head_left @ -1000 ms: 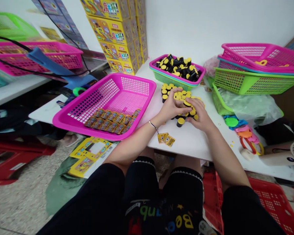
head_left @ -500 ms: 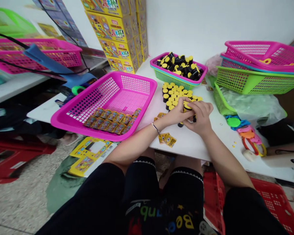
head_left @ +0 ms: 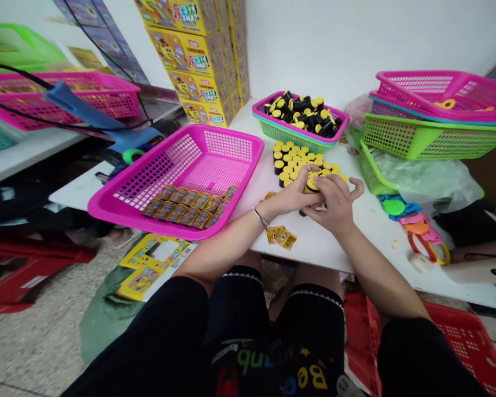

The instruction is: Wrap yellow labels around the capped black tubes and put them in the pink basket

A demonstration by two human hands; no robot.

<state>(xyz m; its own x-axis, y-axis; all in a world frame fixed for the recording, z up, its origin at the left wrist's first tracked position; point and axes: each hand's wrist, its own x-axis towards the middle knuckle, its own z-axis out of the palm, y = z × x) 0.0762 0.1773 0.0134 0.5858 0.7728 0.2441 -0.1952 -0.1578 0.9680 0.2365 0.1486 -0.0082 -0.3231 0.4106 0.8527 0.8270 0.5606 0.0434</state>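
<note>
Small printed cards (head_left: 281, 237) lie near the close edge of the white tabletop (head_left: 322, 242), beside the left wrist. Beyond them, the left hand (head_left: 296, 191) and right hand (head_left: 333, 203) meet, each grip closed around one yellow-lidded cup (head_left: 312, 186); the right little finger sticks out. To the left, a pink basket (head_left: 97, 205) holds rows of packets (head_left: 190, 208). Past the hands stand more black cups (head_left: 289, 160), then a heaped basket (head_left: 300, 138), then stacked yellow boxes (head_left: 198, 60).
</note>
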